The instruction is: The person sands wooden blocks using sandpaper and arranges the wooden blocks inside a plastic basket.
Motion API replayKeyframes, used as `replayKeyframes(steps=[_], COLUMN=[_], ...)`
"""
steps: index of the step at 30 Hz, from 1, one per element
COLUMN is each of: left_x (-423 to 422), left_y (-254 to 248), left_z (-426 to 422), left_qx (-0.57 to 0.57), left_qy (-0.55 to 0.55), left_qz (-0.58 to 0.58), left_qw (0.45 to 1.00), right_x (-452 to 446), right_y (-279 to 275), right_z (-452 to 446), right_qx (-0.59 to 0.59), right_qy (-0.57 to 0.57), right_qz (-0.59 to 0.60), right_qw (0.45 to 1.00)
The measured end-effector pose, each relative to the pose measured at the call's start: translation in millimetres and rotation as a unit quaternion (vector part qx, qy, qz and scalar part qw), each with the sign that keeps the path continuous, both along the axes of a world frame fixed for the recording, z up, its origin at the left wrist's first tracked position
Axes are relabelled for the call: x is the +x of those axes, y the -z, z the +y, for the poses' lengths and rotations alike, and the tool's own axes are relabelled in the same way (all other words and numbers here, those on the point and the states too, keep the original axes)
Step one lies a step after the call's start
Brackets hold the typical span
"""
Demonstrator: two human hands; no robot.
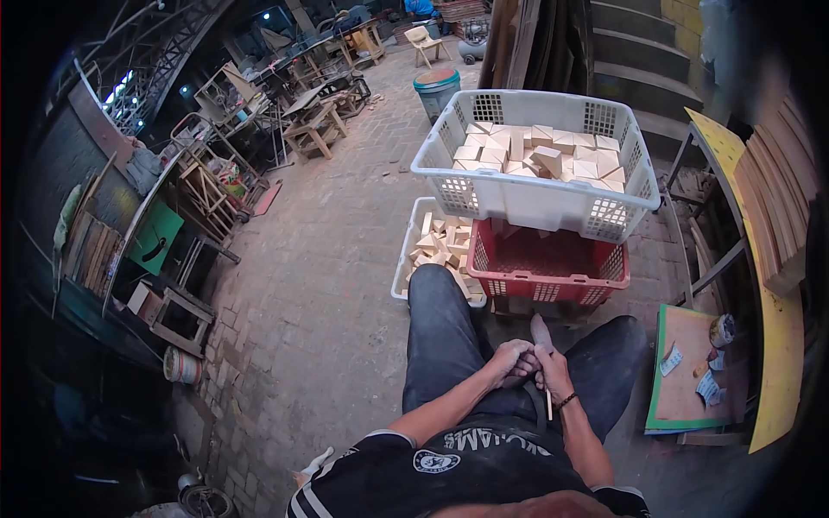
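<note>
Both of my hands are together over my lap, between my knees. My right hand (553,371) is closed around a thin pale stick (549,406), whose end pokes out below the fingers. A greyish, rounded, elongated shape (541,333) shows just above that hand; I cannot tell whether it joins the stick. My left hand (513,359) is beside the right, fingers curled in, and what they hold, if anything, is hidden. Ahead of my knees a white crate (535,192) of pale wooden blocks (492,155) rests on a red crate (553,281).
A lower white crate (404,259) with wood pieces stands by my left knee. To the right are a green-edged board (669,406) with paper scraps and a tin, and a yellow panel (781,371) beside stacked boards (773,207). A bucket (437,91) stands behind the crates.
</note>
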State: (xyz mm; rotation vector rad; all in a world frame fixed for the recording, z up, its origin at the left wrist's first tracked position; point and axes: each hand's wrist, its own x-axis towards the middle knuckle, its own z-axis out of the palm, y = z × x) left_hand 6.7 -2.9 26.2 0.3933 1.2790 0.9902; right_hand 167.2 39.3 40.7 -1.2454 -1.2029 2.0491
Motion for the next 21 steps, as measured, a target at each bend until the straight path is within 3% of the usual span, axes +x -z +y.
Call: replayKeyframes(steps=[4,6,8,9,11,12,15,21], left_x=[4,8,8,7,6,5,8,-14], left_y=[-2,-4,-4,-3,-2,-1,-13,-9], left_z=[5,5,4,4,3,3,-3,-14], left_qx=[0.017,0.035,0.031,0.029,0.039,0.049,0.097,0.09], left_qy=[-0.011,-0.009,-0.013,-0.017,-0.023,-0.029,-0.044,-0.085], left_qz=[-0.028,0.042,0.059,0.076,0.081,0.086,0.109,0.045], left_qw=[0.999,0.998,0.998,0.997,0.996,0.995,0.988,0.991], right_x=[-4,0,-4,-6,-13,-16,-21,-34], right_y=[8,20,35,34,34,23,-13,-31], right_z=[-6,0,1,-1,-9,-13,-24,-27], right_qx=[0.039,0.039,0.223,0.223,0.363,0.363,0.341,0.337], right_qy=[-0.011,-0.052,-0.075,-0.076,-0.033,-0.037,-0.184,-0.197], right_qz=[-0.009,-0.021,-0.043,-0.043,-0.137,-0.139,-0.293,-0.287], right_qw=[0.999,0.998,0.971,0.971,0.921,0.92,0.874,0.875])
